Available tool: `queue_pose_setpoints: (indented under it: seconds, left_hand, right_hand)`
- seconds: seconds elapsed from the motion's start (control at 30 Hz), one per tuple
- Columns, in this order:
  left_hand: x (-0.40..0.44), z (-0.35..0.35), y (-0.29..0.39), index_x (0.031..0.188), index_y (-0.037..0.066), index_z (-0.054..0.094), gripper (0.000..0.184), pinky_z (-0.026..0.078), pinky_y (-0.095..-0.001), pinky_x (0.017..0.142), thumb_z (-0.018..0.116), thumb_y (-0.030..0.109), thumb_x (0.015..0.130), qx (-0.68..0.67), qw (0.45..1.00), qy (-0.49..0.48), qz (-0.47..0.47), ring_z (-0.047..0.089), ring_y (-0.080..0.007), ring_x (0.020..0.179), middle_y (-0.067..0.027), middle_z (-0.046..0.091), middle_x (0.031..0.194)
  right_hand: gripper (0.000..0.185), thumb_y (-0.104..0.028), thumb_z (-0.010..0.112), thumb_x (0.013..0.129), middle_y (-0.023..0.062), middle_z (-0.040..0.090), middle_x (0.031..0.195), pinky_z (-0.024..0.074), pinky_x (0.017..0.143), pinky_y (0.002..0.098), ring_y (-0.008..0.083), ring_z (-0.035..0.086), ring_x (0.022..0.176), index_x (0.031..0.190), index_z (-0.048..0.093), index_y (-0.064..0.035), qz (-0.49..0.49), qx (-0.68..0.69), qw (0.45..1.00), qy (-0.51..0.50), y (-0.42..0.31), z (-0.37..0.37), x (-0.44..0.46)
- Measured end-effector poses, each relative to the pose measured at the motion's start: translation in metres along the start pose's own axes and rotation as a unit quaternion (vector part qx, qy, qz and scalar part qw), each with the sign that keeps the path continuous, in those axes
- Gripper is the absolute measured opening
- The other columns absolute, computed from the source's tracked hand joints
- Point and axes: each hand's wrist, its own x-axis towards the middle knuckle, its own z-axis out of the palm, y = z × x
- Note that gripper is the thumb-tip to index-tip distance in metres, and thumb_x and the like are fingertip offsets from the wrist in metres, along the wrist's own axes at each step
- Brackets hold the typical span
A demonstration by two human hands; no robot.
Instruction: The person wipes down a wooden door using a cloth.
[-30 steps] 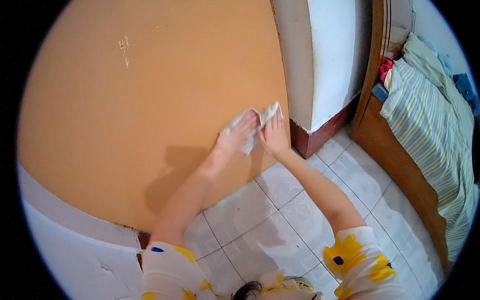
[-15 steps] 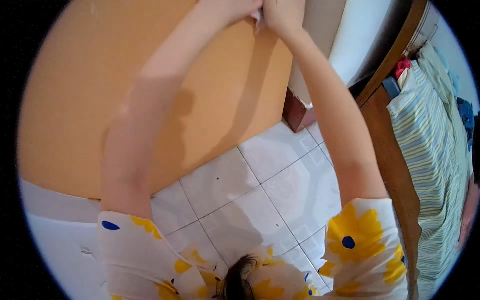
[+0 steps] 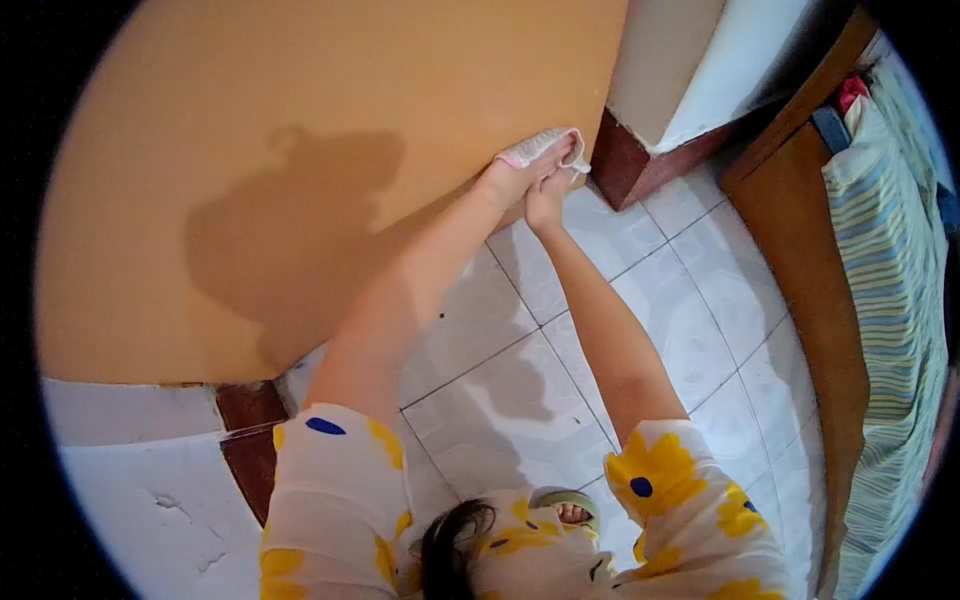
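Note:
Both arms reach forward to the edge of an orange panel [image 3: 420,80], near its right-hand corner. A whitish cloth [image 3: 540,146] with a pinkish part is bunched against the panel there. My left hand [image 3: 518,178] is closed on the cloth, which covers part of its fingers. Just below it, my right hand [image 3: 546,200] is also closed, its fingers touching my left hand and the loose end of the cloth. My shadow falls across the panel to the left.
White tiled floor [image 3: 490,350] lies below my arms. To the right stands a wooden bed frame [image 3: 800,220] with a striped sheet [image 3: 880,300]. A white wall corner with a reddish-brown base [image 3: 650,170] is beside the panel. A sandalled foot [image 3: 575,512] shows below.
Both hands have moved down the panel with the cloth, from the top of the view to near its edge. More of the cloth shows now, and the view has shifted.

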Motion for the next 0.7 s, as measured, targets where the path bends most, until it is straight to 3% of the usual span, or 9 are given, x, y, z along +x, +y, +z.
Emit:
queue_pose_setpoints:
  seconds: [0.1,0.2,0.3,0.37,0.43,0.5,0.53,0.6,0.7]
  left_hand:
    - [-0.020,0.004,0.015,0.139,0.008,0.032,0.054,0.013,-0.0339,0.110,0.043,0.025,0.089,-0.035,0.998,-0.040,0.016,0.016,-0.0196,0.138,-0.0044,0.024,0.148]
    - [-0.044,0.001,0.019,0.141,0.009,0.027,0.056,0.015,-0.0325,0.107,0.043,0.027,0.090,-0.103,0.989,-0.102,0.022,0.016,-0.0173,0.137,-0.0021,0.022,0.148]
    - [-0.073,-0.009,0.013,0.143,0.010,0.022,0.058,0.018,-0.0311,0.104,0.042,0.029,0.091,-0.383,0.906,-0.165,-0.065,0.017,-0.0149,0.135,0.0001,0.019,0.148]
    - [-0.105,-0.025,0.007,0.139,0.010,0.031,0.053,0.033,-0.0289,0.093,0.047,0.028,0.091,-0.756,0.609,-0.094,-0.221,0.030,-0.0122,0.129,-0.0005,0.032,0.142]
    - [-0.139,-0.040,0.002,0.136,0.010,0.040,0.048,0.047,-0.0267,0.081,0.052,0.027,0.092,-0.936,0.152,0.007,-0.318,0.043,-0.0094,0.124,-0.0010,0.045,0.136]
    - [-0.182,-0.057,-0.009,0.140,0.010,0.033,0.055,0.043,-0.0257,0.090,0.052,0.020,0.089,-0.696,0.674,-0.088,-0.229,0.034,-0.0105,0.130,-0.0008,0.033,0.144]
    - [-0.203,-0.064,-0.013,0.142,0.010,0.030,0.059,0.041,-0.0252,0.094,0.051,0.017,0.087,-0.476,0.856,-0.130,-0.154,0.030,-0.0111,0.133,-0.0007,0.028,0.148]
    - [-0.237,-0.072,-0.015,0.139,0.009,0.035,0.058,0.036,-0.0292,0.102,0.052,0.012,0.084,-0.568,0.794,-0.071,-0.205,0.036,-0.0160,0.131,-0.0053,0.036,0.143]
    - [-0.288,-0.086,-0.022,0.135,0.009,0.041,0.056,0.035,-0.0322,0.104,0.053,0.009,0.081,-0.529,0.821,-0.085,-0.198,0.040,-0.0185,0.128,-0.0072,0.040,0.140]
  right_hand:
    - [0.061,-0.021,0.045,0.091,0.0321,0.025,0.136,0.0154,0.108,0.0460,0.0444,0.022,0.128,0.136,0.016,0.0095,0.052,0.041,0.997,-0.038,0.000,0.012,-0.013]
    - [0.063,-0.019,0.045,0.090,0.0315,0.023,0.137,0.0141,0.108,0.0466,0.0448,0.021,0.127,0.137,0.015,0.0099,-0.088,0.082,0.989,0.083,-0.018,0.034,-0.034]
    - [0.067,-0.016,0.049,0.086,0.0299,0.017,0.141,0.0121,0.110,0.0454,0.0433,0.018,0.130,0.138,0.015,0.0095,-0.074,0.104,0.990,0.051,-0.047,0.047,-0.063]
    - [0.073,-0.012,0.055,0.081,0.0256,0.017,0.143,0.0142,0.110,0.0419,0.0385,0.019,0.132,0.138,0.015,0.0076,-0.080,0.103,0.991,0.030,-0.049,0.066,-0.077]
    - [0.075,-0.011,0.059,0.077,0.0232,0.018,0.144,0.0174,0.110,0.0407,0.0362,0.022,0.132,0.137,0.018,0.0062,-0.081,0.068,0.994,0.023,-0.050,0.090,-0.094]
    - [0.071,-0.012,0.059,0.075,0.0241,0.021,0.143,0.0200,0.108,0.0429,0.0382,0.023,0.131,0.135,0.025,0.0062,-0.059,0.006,0.998,0.013,-0.063,0.115,-0.123]
    - [0.064,-0.012,0.058,0.074,0.0251,0.027,0.140,0.0216,0.107,0.0440,0.0390,0.026,0.129,0.130,0.033,0.0061,-0.043,0.018,0.998,-0.039,-0.061,0.129,-0.136]
    - [0.054,-0.012,0.057,0.072,0.0262,0.039,0.132,0.0243,0.106,0.0447,0.0397,0.032,0.125,0.121,0.046,0.0057,-0.001,0.054,0.989,-0.137,-0.077,0.146,-0.160]
    - [0.048,-0.012,0.057,0.071,0.0259,0.045,0.127,0.0242,0.105,0.0450,0.0394,0.037,0.122,0.115,0.052,0.0051,-0.036,0.034,0.985,-0.163,-0.104,0.183,-0.203]
